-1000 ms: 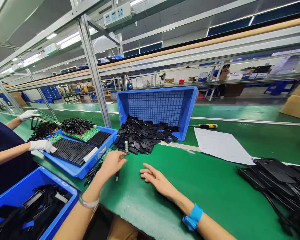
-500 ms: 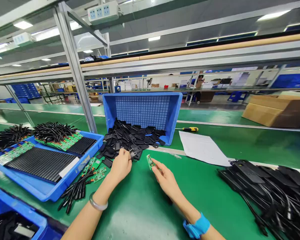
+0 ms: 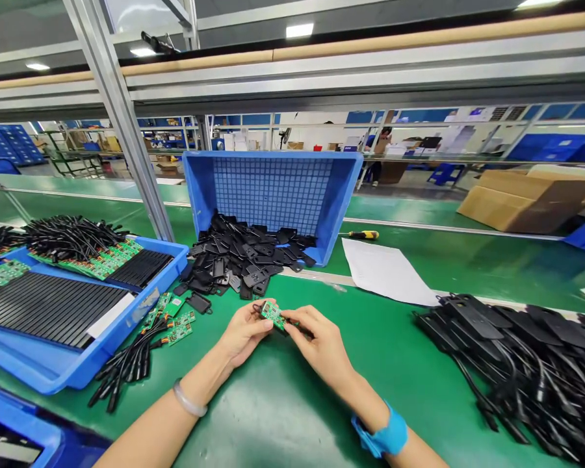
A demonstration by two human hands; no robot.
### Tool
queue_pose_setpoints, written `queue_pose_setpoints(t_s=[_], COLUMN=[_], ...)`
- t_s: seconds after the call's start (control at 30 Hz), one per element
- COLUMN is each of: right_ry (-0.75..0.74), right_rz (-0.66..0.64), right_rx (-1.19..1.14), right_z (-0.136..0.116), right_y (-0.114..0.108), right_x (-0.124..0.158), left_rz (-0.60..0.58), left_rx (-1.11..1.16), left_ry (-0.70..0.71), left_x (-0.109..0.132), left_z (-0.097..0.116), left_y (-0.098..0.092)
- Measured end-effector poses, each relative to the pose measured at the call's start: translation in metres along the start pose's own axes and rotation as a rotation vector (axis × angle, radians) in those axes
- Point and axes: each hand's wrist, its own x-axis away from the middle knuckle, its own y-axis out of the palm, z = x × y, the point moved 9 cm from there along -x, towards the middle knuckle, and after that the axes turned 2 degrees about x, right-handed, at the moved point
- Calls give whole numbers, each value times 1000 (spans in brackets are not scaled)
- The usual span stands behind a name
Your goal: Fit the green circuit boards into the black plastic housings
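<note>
I note a small green rectangular circuit board [image 3: 273, 315] clamped between the left hand [image 3: 244, 335] and right hand [image 3: 319, 344], held together at its ends over the green matted tabletop [image 3: 268, 422], long axis slanting from upper left to lower right.

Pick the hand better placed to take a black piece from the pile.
Left, probably. The left hand lies closer to the pile of black pieces, while the right hand is farther off. Both hands are on the green board, so one would have to let go.
</note>
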Motion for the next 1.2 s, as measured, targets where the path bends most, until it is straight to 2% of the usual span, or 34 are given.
queue_pose_setpoints(t_s=[0.17,0.3,0.53,0.7,0.87,0.93,1.03,1.1,1.2], right_ry=[67,130,140,124,259,282,222,211,295], right_rz=[-19,-67,-118,-101,-33,-82,-170,-179,-153], right_rx=[-20,93,164,97,-29,-16,83,87,-45], right_z=[2,13,18,15,33,37,32,29,31], right_y=[3,12,27,31,21,21,25,26,27], right_x=[2,7,15,13,10,9,7,7,9], left_rz=[-68,-59,199,238,259,264,240,218,205], left_rx=[8,-66,-125,-152,-201,-246,-313,-350,-301], left_ry=[-21,0,84,65,106,162,244,274,265], left_x=[6,6,2,1,1,2,4,5,6], left_z=[-2,-7,-19,-20,-11,-4,6,8,6], left_y=[12,16,1,-5,-12,-13,-10,-7,-5])
